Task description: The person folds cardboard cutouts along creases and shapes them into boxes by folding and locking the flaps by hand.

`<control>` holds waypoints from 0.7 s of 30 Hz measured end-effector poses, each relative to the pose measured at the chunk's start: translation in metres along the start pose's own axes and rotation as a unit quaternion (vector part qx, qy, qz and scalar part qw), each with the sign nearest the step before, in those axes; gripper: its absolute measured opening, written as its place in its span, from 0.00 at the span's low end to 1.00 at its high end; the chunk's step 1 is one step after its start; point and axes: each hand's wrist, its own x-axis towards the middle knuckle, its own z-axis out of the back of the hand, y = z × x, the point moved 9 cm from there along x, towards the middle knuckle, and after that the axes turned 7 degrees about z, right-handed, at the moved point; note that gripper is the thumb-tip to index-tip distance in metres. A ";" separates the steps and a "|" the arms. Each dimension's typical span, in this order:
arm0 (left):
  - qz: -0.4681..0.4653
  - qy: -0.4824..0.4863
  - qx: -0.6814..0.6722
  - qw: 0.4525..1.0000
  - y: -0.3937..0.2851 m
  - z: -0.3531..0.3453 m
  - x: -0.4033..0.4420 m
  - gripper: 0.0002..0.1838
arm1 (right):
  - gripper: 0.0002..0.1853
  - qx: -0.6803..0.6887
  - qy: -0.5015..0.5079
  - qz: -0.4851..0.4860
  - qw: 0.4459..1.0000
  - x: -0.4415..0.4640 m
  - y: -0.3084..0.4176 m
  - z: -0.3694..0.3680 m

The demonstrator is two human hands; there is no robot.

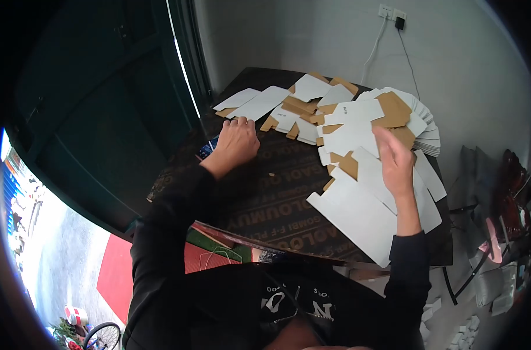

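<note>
Well, flat white-and-brown cardboard blanks (351,137) lay overlapping across the rear and right of the dark, letter-printed worktop (253,181), with a fanned stack (430,137) of them near the grey wall (300,41). The person's right hand (397,166) was over the blanks, fingers straight and close together, gripping nothing I could see; whether it touched the card I couldn't tell. Off to the left, the left hand (239,141) had its fingers curled under, hiding whether they pinched anything. Just beside its wrist sat a small dark-blue object (206,151), partly hidden. One large white blank (356,216) reached the worktop's front edge.
</note>
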 end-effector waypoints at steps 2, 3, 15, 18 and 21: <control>0.058 0.083 0.137 0.985 0.012 -0.050 0.032 0.15 | 0.15 0.015 -0.067 -0.060 0.996 -0.020 -0.029 0.022; 0.054 0.076 0.135 0.986 0.008 -0.057 0.043 0.15 | 0.15 0.010 -0.072 -0.056 0.996 -0.025 -0.033 0.028; 0.025 0.027 0.284 0.958 0.090 -0.151 0.090 0.12 | 0.14 0.093 -0.129 -0.081 0.984 -0.036 -0.046 0.044; 0.007 -0.022 0.323 0.946 0.089 -0.049 0.054 0.10 | 0.14 0.106 -0.114 -0.085 0.984 -0.036 -0.049 0.038; 0.008 -0.039 0.347 0.937 0.060 0.009 0.008 0.09 | 0.14 0.125 -0.120 -0.100 0.980 -0.035 -0.052 0.041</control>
